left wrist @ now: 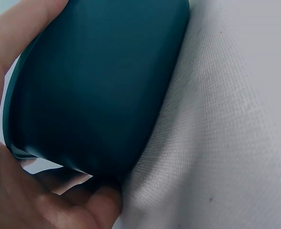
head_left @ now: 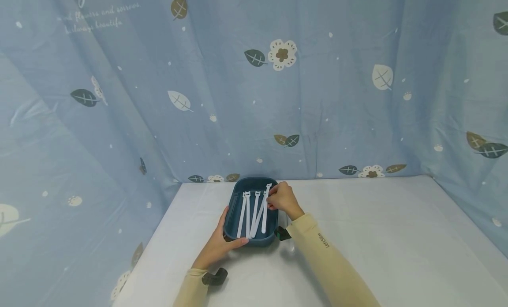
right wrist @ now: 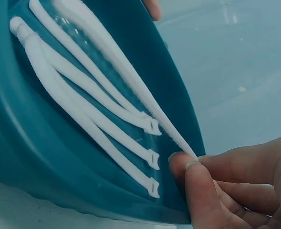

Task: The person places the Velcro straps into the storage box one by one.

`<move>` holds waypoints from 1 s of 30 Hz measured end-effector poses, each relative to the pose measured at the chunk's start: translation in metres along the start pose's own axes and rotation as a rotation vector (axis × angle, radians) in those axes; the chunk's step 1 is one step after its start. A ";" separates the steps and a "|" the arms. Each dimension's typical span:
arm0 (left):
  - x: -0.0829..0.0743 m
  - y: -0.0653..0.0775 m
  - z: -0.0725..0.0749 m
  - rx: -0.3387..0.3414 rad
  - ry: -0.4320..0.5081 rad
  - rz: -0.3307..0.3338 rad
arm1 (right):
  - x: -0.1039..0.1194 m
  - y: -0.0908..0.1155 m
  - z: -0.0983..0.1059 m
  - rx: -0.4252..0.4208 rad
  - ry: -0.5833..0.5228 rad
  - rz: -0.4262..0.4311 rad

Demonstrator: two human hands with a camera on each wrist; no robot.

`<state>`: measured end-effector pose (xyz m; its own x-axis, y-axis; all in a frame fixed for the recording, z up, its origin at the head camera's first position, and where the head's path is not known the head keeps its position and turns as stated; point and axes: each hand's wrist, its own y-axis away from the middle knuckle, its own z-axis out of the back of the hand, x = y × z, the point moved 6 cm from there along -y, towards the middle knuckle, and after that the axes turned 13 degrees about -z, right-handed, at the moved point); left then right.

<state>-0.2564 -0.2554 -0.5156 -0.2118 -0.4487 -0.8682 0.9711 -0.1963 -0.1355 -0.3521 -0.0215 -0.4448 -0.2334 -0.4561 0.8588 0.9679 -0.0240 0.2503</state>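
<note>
A dark teal plastic basket (head_left: 259, 243) stands on the white-covered table, its long side running away from me. My left hand (head_left: 219, 244) grips its near left corner, thumb on the front rim and fingers along the side. Between thumb and forefinger, my right hand (head_left: 283, 197) pinches a white hook-and-loop cable tie (right wrist: 147, 98) over the basket's right side. Several more white cable ties (head_left: 241, 215) lie lengthwise inside, with slotted heads at the far end. In the left wrist view, the basket's outer wall (left wrist: 102, 86) hides the ties.
White cloth (head_left: 377, 236) covers the table around the basket. A blue curtain (head_left: 317, 99) with leaf and flower prints hangs just behind it and along both sides. Black wrist devices (head_left: 215, 277) sit on both forearms, over beige sleeves (head_left: 331, 263).
</note>
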 end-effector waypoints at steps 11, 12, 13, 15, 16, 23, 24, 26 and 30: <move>0.002 -0.001 -0.001 0.002 0.005 0.000 | 0.001 0.002 0.000 -0.011 0.012 -0.003; 0.002 -0.001 -0.001 0.002 0.005 -0.002 | 0.001 0.002 0.001 -0.013 0.011 -0.001; 0.002 -0.001 -0.001 0.003 0.007 -0.005 | 0.001 0.002 0.001 -0.013 0.010 0.001; 0.001 -0.001 -0.001 0.005 0.006 -0.008 | 0.001 0.002 0.001 -0.014 0.009 0.007; 0.001 -0.001 -0.001 0.005 0.004 -0.008 | 0.002 0.002 0.001 -0.014 0.010 0.010; 0.002 -0.001 0.000 0.007 -0.001 -0.004 | 0.002 0.002 0.001 -0.014 0.008 0.021; 0.002 -0.001 0.000 0.007 -0.002 -0.003 | 0.002 0.002 0.001 -0.014 0.010 0.021; 0.002 -0.001 0.000 0.007 -0.001 -0.002 | 0.002 0.002 0.000 -0.015 0.013 0.021; 0.001 -0.001 0.000 0.006 0.005 -0.007 | 0.001 0.002 0.000 -0.014 0.014 0.017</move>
<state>-0.2581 -0.2555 -0.5168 -0.2182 -0.4427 -0.8697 0.9689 -0.2045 -0.1390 -0.3506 -0.0221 -0.4432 -0.2160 -0.4686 0.8566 0.9728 -0.0284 0.2298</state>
